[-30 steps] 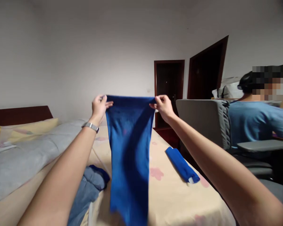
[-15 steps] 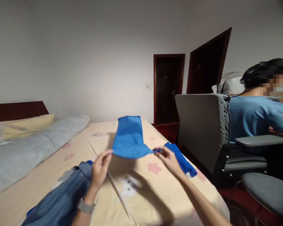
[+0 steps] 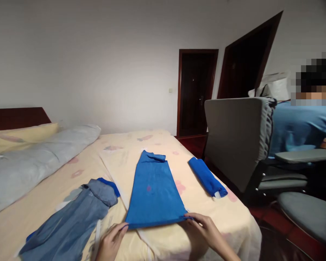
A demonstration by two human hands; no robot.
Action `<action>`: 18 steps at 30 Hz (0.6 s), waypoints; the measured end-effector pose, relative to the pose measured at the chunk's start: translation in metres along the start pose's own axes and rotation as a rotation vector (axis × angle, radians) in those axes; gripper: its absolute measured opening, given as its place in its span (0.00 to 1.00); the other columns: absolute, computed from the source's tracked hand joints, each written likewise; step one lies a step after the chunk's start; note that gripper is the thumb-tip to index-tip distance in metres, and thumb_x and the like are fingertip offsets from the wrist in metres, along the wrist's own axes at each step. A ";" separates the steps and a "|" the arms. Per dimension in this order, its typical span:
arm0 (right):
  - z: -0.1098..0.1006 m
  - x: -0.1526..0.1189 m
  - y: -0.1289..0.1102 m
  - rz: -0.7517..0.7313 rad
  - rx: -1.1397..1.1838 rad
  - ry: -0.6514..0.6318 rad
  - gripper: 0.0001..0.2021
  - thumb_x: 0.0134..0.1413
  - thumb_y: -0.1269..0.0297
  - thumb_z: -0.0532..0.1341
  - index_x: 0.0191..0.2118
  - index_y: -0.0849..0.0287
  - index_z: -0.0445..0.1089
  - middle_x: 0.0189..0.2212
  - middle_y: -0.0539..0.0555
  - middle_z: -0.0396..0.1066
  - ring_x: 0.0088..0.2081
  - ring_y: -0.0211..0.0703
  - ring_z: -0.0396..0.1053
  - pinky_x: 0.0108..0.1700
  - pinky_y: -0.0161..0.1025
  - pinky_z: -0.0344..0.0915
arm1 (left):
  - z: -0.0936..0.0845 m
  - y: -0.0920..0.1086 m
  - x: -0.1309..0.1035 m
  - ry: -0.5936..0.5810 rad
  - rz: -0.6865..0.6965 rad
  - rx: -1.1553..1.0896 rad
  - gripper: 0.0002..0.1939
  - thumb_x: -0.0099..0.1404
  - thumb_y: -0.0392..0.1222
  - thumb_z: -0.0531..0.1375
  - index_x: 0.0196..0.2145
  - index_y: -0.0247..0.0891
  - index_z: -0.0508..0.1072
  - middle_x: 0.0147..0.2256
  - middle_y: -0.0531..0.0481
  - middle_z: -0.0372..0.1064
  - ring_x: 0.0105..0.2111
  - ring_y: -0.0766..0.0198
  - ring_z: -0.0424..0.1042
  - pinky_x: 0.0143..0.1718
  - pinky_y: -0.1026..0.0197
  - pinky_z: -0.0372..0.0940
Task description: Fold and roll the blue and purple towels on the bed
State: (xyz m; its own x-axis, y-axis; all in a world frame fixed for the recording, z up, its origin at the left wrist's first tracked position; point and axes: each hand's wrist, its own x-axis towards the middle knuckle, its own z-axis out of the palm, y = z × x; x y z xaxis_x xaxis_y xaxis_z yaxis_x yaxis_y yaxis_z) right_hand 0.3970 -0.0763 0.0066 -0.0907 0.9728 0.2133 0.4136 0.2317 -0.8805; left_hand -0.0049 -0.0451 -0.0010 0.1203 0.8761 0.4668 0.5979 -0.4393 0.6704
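A blue towel [image 3: 154, 192] lies spread lengthwise on the bed, its far end creased and partly turned over. My left hand [image 3: 111, 241] pinches its near left corner between thumb and fingers. At the near right corner, my right hand [image 3: 205, 226] grips the edge in the same way. The near hem runs taut between the two hands. To the right lies a folded blue cloth [image 3: 208, 177] with a white tag at its near end. A grey-blue garment [image 3: 73, 217] rests left of the towel, over another blue cloth [image 3: 108, 183].
The bed [image 3: 220, 232] has a cream sheet with pink prints. A long grey bolster [image 3: 49, 156] and a yellow pillow [image 3: 27, 136] lie at its left. Beyond the right edge stand a grey chair [image 3: 233, 141], a seated person in blue, and a round stool [image 3: 309, 214].
The towel, held up in the air before, has come down flat on the bed. Both hands have moved lower and nearer to me, still holding its corners.
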 end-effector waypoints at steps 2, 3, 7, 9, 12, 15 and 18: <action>0.000 -0.013 0.003 -0.044 -0.040 -0.014 0.19 0.63 0.51 0.55 0.46 0.56 0.78 0.44 0.59 0.78 0.48 0.54 0.74 0.51 0.46 0.70 | -0.002 0.001 -0.009 -0.028 0.054 -0.019 0.13 0.64 0.54 0.59 0.36 0.49 0.81 0.34 0.48 0.81 0.35 0.56 0.80 0.38 0.63 0.75; 0.000 -0.020 0.005 -0.069 -0.065 -0.019 0.19 0.64 0.51 0.55 0.46 0.55 0.78 0.44 0.59 0.78 0.48 0.53 0.74 0.52 0.46 0.70 | -0.003 0.002 -0.015 -0.051 0.073 -0.028 0.12 0.64 0.53 0.59 0.35 0.49 0.82 0.32 0.49 0.81 0.34 0.56 0.80 0.37 0.63 0.75; -0.007 -0.038 0.007 -0.080 -0.124 -0.004 0.19 0.64 0.50 0.54 0.46 0.52 0.78 0.41 0.58 0.77 0.44 0.51 0.73 0.47 0.44 0.69 | -0.009 0.011 -0.028 -0.160 0.099 -0.057 0.11 0.64 0.50 0.60 0.36 0.51 0.82 0.29 0.49 0.80 0.29 0.58 0.79 0.32 0.64 0.74; -0.013 -0.032 0.003 -0.039 -0.132 0.030 0.19 0.63 0.48 0.55 0.45 0.53 0.78 0.37 0.58 0.77 0.40 0.50 0.73 0.43 0.42 0.69 | -0.012 0.018 -0.020 -0.180 0.083 -0.069 0.11 0.64 0.50 0.60 0.36 0.50 0.82 0.29 0.48 0.79 0.31 0.58 0.78 0.33 0.63 0.73; -0.014 -0.003 -0.006 0.016 -0.099 0.045 0.19 0.58 0.47 0.58 0.39 0.58 0.78 0.35 0.57 0.77 0.38 0.49 0.72 0.43 0.41 0.68 | -0.007 0.026 0.009 -0.156 -0.045 -0.118 0.15 0.63 0.54 0.60 0.35 0.42 0.80 0.36 0.45 0.79 0.38 0.55 0.77 0.42 0.60 0.71; -0.005 0.031 -0.004 0.158 -0.023 0.020 0.22 0.54 0.44 0.57 0.33 0.61 0.73 0.24 0.53 0.72 0.27 0.43 0.68 0.30 0.37 0.64 | 0.013 0.020 0.036 -0.172 -0.181 -0.160 0.21 0.64 0.59 0.57 0.38 0.38 0.76 0.34 0.46 0.78 0.37 0.56 0.76 0.40 0.61 0.70; 0.006 0.042 0.010 0.229 -0.001 0.021 0.22 0.53 0.42 0.57 0.28 0.60 0.68 0.16 0.47 0.62 0.19 0.37 0.59 0.22 0.34 0.54 | 0.033 0.004 0.036 -0.167 -0.246 -0.161 0.25 0.62 0.63 0.56 0.37 0.37 0.75 0.30 0.47 0.76 0.34 0.55 0.77 0.36 0.61 0.71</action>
State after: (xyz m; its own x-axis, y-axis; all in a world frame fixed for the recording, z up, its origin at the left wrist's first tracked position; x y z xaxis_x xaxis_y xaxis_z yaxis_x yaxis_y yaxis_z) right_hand 0.3917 -0.0328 0.0042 0.0245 0.9996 0.0164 0.4219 0.0046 -0.9066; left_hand 0.0280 -0.0085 -0.0010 0.1246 0.9743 0.1878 0.4940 -0.2251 0.8398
